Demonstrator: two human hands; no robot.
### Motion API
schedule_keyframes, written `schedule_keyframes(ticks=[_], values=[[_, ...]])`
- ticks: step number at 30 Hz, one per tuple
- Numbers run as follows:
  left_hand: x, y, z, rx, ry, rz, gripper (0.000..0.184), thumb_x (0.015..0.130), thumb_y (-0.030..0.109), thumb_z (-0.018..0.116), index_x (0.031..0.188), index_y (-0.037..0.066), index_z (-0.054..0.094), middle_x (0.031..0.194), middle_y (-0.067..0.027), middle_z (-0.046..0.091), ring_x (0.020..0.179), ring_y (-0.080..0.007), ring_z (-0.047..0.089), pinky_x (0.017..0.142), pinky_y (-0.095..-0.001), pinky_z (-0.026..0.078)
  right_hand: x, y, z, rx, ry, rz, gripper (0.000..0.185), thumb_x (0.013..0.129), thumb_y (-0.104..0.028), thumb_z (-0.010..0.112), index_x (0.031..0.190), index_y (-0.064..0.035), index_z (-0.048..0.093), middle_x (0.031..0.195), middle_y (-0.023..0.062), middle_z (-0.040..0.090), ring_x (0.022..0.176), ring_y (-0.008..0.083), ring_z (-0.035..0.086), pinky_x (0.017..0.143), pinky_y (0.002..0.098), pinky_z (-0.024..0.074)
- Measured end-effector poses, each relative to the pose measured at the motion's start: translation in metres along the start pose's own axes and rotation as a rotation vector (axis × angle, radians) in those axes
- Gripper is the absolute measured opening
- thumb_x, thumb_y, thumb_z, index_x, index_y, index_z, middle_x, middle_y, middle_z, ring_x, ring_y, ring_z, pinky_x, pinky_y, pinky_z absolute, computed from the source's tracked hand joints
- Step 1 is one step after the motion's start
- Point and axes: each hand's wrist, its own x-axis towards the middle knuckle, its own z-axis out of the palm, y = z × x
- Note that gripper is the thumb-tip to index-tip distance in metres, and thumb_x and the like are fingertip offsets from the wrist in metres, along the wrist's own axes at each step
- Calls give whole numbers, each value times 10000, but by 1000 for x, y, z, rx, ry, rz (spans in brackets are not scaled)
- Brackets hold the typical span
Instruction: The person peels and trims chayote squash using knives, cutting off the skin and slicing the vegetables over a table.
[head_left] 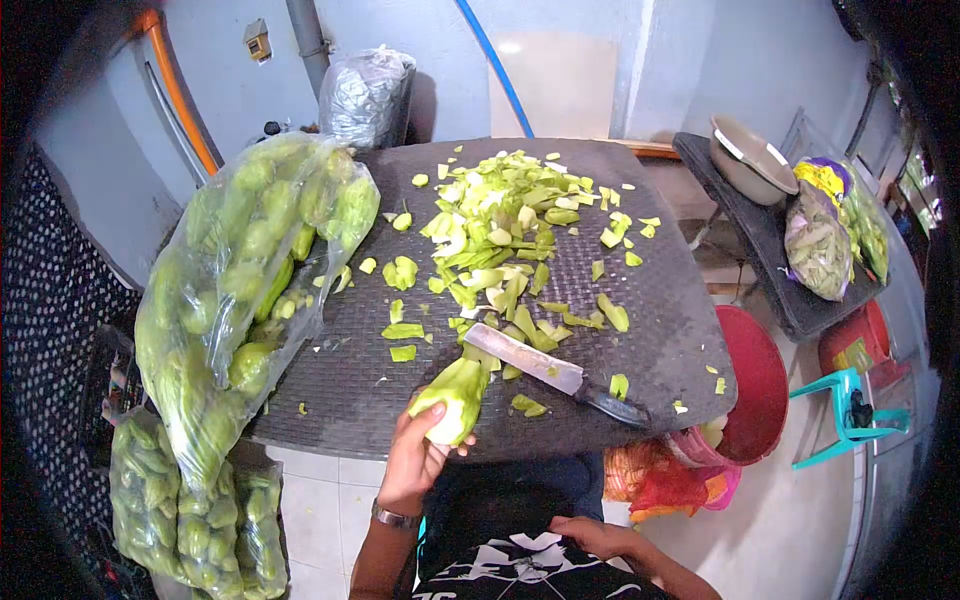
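My left hand (425,445) is wrapped round a partly peeled chayote (459,400) at the table's near edge. Beside it, a broad-bladed kitchen knife (530,362) lies on the dark woven-pattern table (640,300), its black handle towards the right. My right hand (592,537) is low against the front of my shirt, away from the knife; its fingers are partly hidden, so I cannot make out how they are set. Beyond the knife spreads a heap of green peelings and cut pieces (510,215), with loose bits scattered around it.
On the table's left rests a large clear bag of chayotes (240,260); smaller filled bags (180,510) are below it. A red tub (750,385) is by the right edge. Farther right are a side table with a basin (750,165) and bags, and a turquoise stool (845,415).
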Motion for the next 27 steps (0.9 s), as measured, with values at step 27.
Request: schedule_keyframes(ticks=[27], values=[[3, -1, 2, 89, 48, 36, 478, 990, 314, 605, 1297, -51, 567, 994, -182, 723, 713, -271, 722, 586, -340, 577, 79, 24, -11, -718, -408, -308, 665, 957, -100, 504, 1574, -8, 276, 1615, 291, 289, 1431, 394, 447, 1151, 464, 411]])
